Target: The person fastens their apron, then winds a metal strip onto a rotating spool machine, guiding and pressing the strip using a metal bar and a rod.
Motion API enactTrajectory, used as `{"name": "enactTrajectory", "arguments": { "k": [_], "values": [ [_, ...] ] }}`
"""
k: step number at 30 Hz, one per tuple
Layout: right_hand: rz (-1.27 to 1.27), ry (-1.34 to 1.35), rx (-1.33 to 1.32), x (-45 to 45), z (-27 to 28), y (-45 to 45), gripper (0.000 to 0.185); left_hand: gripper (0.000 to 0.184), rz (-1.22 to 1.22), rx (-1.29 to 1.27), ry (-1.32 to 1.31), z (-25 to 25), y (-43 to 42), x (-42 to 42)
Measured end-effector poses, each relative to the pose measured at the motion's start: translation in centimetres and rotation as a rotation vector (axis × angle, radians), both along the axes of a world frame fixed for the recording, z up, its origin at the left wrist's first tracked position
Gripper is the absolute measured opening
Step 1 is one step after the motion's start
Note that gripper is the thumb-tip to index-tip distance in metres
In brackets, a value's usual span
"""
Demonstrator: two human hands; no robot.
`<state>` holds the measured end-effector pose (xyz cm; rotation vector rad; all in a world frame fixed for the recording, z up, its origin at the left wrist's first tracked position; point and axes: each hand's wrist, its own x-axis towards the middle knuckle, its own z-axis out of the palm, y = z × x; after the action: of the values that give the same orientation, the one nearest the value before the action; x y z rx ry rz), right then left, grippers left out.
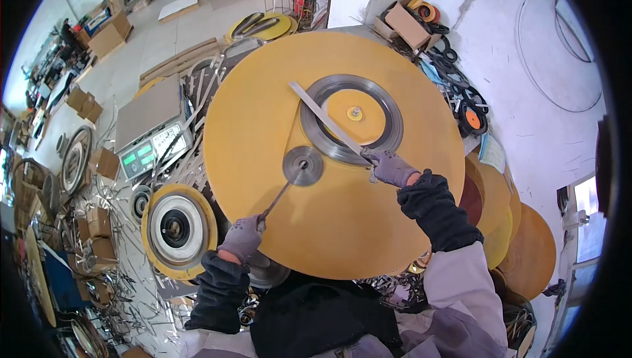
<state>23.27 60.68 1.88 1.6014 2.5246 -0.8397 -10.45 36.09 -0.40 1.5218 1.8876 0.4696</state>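
Grey gloves: we wear one on each hand; the hands stand well apart over the big yellow disc (368, 226).
Left hand (243, 236): closed on the near end of a thin rod (279, 198); the rod's far tip meets the middle of the small coil (313, 164).
Right hand (392, 168): clamped on the near end of a flat metal strip (324, 118), which slants across the large coil (390, 111) and past its rim.
Small coil: flat on the yellow disc, just beside the large coil; a thin line runs from its left edge toward the large coil's upper left.
Large coil: a grey ring around a small yellow plate (368, 127).
Progress: partway, we judge; turns lie on the small coil, a thick band of them on the large one. We cannot tell which is gaining, nor how many turns are left.
Outward, left: a scale (140, 158) with lit green digits; a silver reel (195, 226) on a yellow rim.
Outward, right: round discs (532, 252) overlapping near the wall; an open carton (409, 25) farther off.
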Motion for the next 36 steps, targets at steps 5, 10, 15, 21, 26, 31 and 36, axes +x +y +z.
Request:
{"name": "enactTrajectory", "arguments": {
  "k": [5,10,15,21,26,31,36],
  "values": [
    [0.058,0.034,-0.003,-1.0,2.5,-1.1,0.044,0.027,-0.001,-0.020,0.020,0.6,-0.3,0.1],
    [0.083,0.014,0.012,-0.4,0.5,-0.4,0.053,0.027,0.012,-0.018,0.056,-0.2,-0.4,-0.1],
    [0.099,0.022,0.052,-0.4,1.0,-0.9,0.059,0.028,-0.003,0.020,0.069,-0.8,-0.5,-0.1],
    [0.095,0.042,0.047,-0.4,1.2,-1.2,0.060,0.028,-0.043,0.015,0.048,-1.3,-0.7,-0.1],
    [0.089,0.006,0.002,-0.7,1.8,-1.2,0.061,0.029,-0.040,-0.051,0.059,-0.1,-0.6,0.3],
    [0.027,0.007,-0.115,-1.5,4.4,-2.2,0.064,0.029,-0.035,-0.060,0.095,-0.9,-0.7,0.2],
    [0.082,0.049,-0.056,-0.9,2.8,-1.6,0.066,0.028,-0.050,-0.026,0.080,-0.2,-0.4,0.4]
  ]
}}
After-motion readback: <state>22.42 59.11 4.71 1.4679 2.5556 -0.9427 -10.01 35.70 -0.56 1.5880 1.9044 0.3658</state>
